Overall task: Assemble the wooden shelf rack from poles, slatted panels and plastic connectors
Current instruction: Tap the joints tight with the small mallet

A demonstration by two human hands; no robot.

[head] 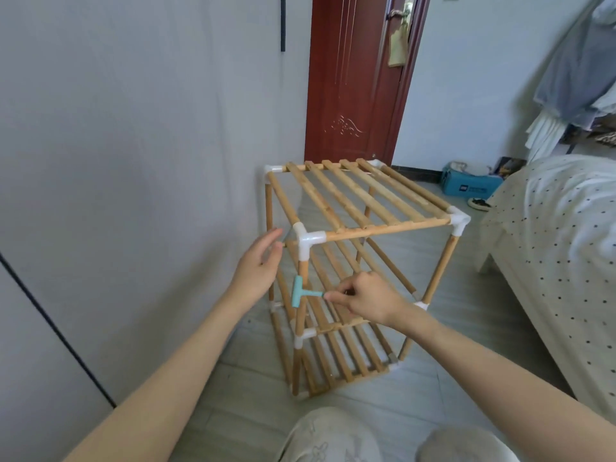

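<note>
The wooden shelf rack [350,241] stands upright on the floor, three tiers of slatted panels joined by poles and white plastic connectors. My right hand [366,300] pinches the handle of a small teal plastic mallet [301,293], whose head sits against the front-left pole [302,295] between the top and middle tiers. My left hand [258,266] hovers with relaxed fingers just left of the top front-left connector [308,240], holding nothing. The top slatted panel [356,195] lies level in its frame.
A grey wall is close on the left and a red-brown door [353,78] stands behind the rack. A bed with a dotted cover [553,248] fills the right side. A blue box [470,183] sits on the floor by the far wall. My knees [336,435] are at the bottom edge.
</note>
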